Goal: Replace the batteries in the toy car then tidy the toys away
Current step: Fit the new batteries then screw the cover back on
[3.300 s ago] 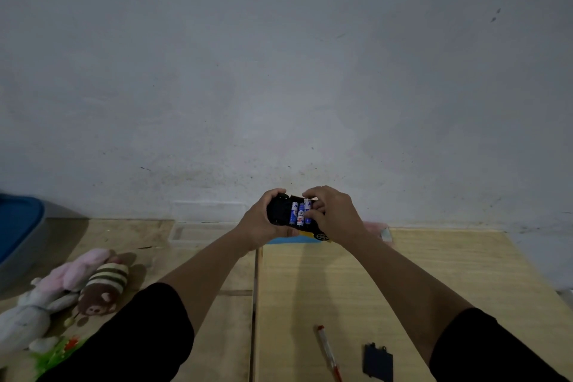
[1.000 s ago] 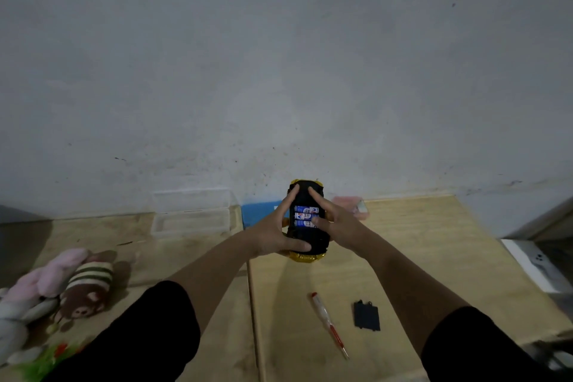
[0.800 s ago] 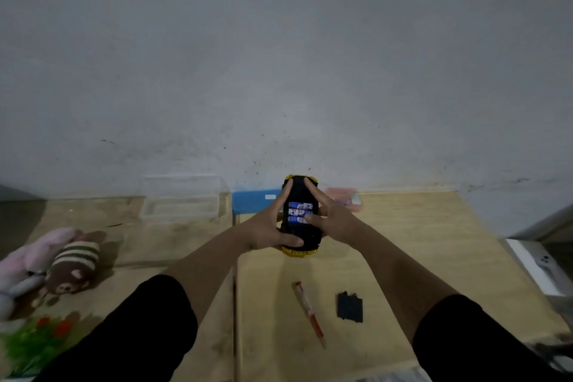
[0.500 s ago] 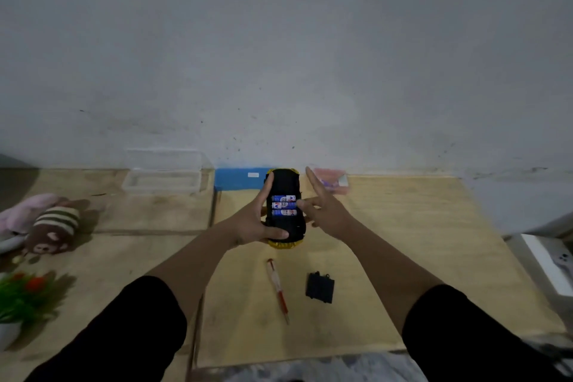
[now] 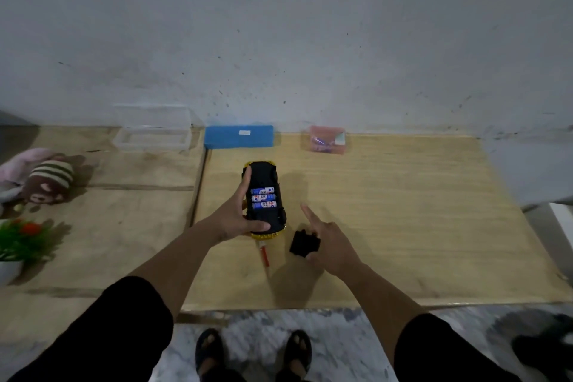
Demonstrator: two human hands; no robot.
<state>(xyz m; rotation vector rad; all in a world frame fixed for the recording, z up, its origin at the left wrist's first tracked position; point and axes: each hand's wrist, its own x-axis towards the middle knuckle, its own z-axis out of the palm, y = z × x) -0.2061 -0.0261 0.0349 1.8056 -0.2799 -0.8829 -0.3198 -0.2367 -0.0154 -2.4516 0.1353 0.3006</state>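
Observation:
The yellow toy car [image 5: 263,175] lies upside down, its black underside facing up, with three blue batteries [image 5: 263,197] showing in the open compartment. My left hand [image 5: 234,218] grips the car from its left side and near end, just above the wooden table [image 5: 403,211]. The black battery cover [image 5: 300,243] lies on the table right of the car. My right hand [image 5: 331,245] is at the cover's right edge, thumb and a curled finger pinching it, index finger pointing straight ahead. A red-and-white screwdriver [image 5: 264,255] lies below the car.
Against the wall stand a clear plastic box [image 5: 152,133], a blue box [image 5: 238,136] and a small pink box [image 5: 325,139]. Plush toys [image 5: 46,177] and a potted artificial plant [image 5: 21,239] sit at the left. My sandalled feet [image 5: 254,353] stand at the table's near edge.
My right hand left the batteries and came down and back to the battery cover. My left hand lowered the car towards the table. The view tilted downward.

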